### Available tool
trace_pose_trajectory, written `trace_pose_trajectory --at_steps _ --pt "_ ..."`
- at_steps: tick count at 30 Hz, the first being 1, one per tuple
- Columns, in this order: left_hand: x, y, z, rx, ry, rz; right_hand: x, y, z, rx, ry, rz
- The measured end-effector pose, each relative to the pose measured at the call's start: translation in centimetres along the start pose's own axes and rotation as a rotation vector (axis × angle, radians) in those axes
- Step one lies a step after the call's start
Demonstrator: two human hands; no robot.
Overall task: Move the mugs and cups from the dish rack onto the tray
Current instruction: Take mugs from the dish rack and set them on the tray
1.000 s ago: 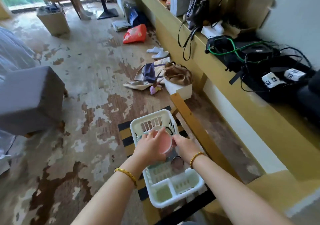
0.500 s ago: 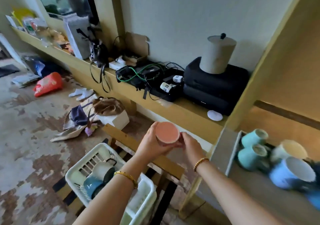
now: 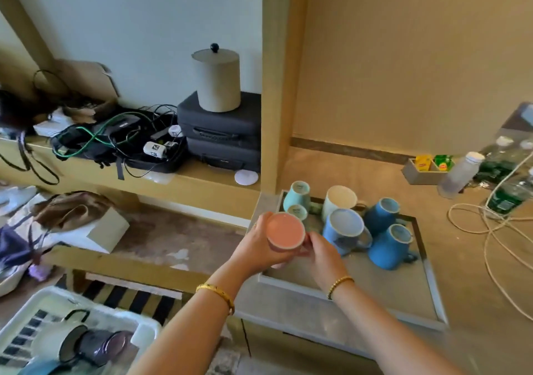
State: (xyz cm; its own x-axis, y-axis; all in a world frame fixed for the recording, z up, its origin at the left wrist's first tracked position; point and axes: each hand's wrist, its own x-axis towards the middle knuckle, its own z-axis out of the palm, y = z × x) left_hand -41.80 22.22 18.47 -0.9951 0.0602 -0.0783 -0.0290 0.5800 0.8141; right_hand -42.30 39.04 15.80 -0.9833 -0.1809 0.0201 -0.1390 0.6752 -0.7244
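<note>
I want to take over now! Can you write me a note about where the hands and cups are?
Left hand and right hand both hold the pink cup, upside down, above the tray's near left corner.
Done: six cups stand upside down on the tray, two teal, one cream, three blue.
Left: set the pink cup down, then fetch the cups lying in the rack, a white one, a dark one, maybe more.

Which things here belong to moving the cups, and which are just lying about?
Belong: pink cup held by left hand and right hand; tray; dish rack; blue mugs.

Lying about: lidded canister; black cases; tea box; plastic bottle.
</note>
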Motion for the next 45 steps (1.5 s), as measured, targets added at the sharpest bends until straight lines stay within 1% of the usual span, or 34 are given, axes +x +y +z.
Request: trace_pose_trajectory --at_steps 3,6,9,15,18,23,30,32,34,36,38,41,45 --pt "0.6 0.4 2.2 0.008 -0.041 -0.015 -0.6 2.0 -1.0 0.114 -0.07 0.099" --pt "0.8 0.3 3.5 0.048 -0.064 -0.03 -1.0 3.3 -0.9 0.132 -0.035 0.163" --pt "0.9 0.0 4.3 0.021 -0.091 -0.056 -1.1 4.0 -0.5 0.058 -0.037 0.146" --pt "1.3 -1.5 4.8 -0.037 -0.131 -0.115 -0.5 4.5 0.2 -0.03 -0.105 0.167" --pt "1.4 -2.0 4.8 -0.06 -0.14 -0.126 -0.5 4.8 0.4 -0.064 -0.107 0.159" --pt "1.5 -2.0 4.3 -0.056 -0.175 -0.13 -0.6 4.8 0.5 -0.061 -0.111 0.157" --pt "1.2 -2.1 4.1 -0.049 -0.17 -0.136 -0.3 4.8 0.5 -0.006 -0.11 0.129" --pt "1.3 -2.4 4.2 -0.047 -0.187 -0.141 -0.3 5.0 0.4 0.049 -0.116 0.168" --pt "1.4 -2.4 4.1 -0.005 -0.216 -0.15 -0.3 5.3 0.2 0.112 -0.157 0.304" --pt "1.8 -2.0 4.1 0.053 -0.217 -0.175 -0.5 6.1 0.0 0.075 -0.217 0.385" --pt "2.3 -1.5 4.3 0.133 -0.223 -0.196 -0.9 6.6 0.0 0.019 -0.25 0.386" --pt "2.8 -1.1 4.4 0.3 -0.261 -0.189 -0.9 6.7 0.2 -0.006 -0.224 0.393" --pt "2.6 -1.3 4.3 0.306 -0.239 -0.202 -0.6 6.3 0.3 -0.069 -0.235 0.365"
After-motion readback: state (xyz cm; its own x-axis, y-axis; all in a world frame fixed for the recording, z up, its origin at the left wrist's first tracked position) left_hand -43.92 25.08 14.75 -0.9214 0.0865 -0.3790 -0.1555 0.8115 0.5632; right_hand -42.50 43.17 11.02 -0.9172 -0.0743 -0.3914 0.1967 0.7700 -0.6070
